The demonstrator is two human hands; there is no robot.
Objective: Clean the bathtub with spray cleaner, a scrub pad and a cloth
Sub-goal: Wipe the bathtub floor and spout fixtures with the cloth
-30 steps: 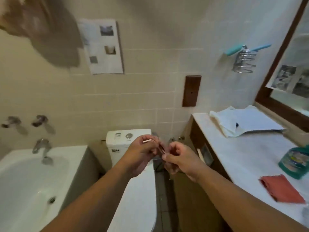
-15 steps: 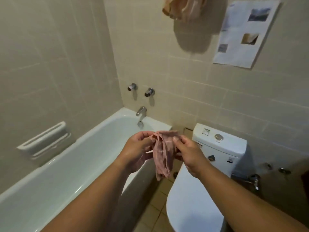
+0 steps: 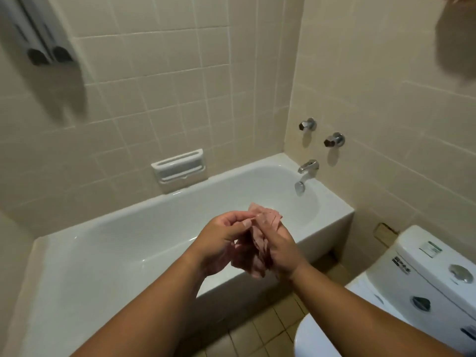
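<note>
pink cloth (image 3: 260,229) bunched, creased between both hands over bathtub (image 3: 108,251).

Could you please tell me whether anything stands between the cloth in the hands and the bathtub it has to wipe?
Nothing visible does: the left hand and right hand hold the cloth over the near side of the bathtub, with only air between.

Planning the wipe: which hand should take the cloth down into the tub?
Right, probably. The right hand wraps the bunched cloth, while the left hand pinches its upper edge; both hang over the bathtub.
</note>
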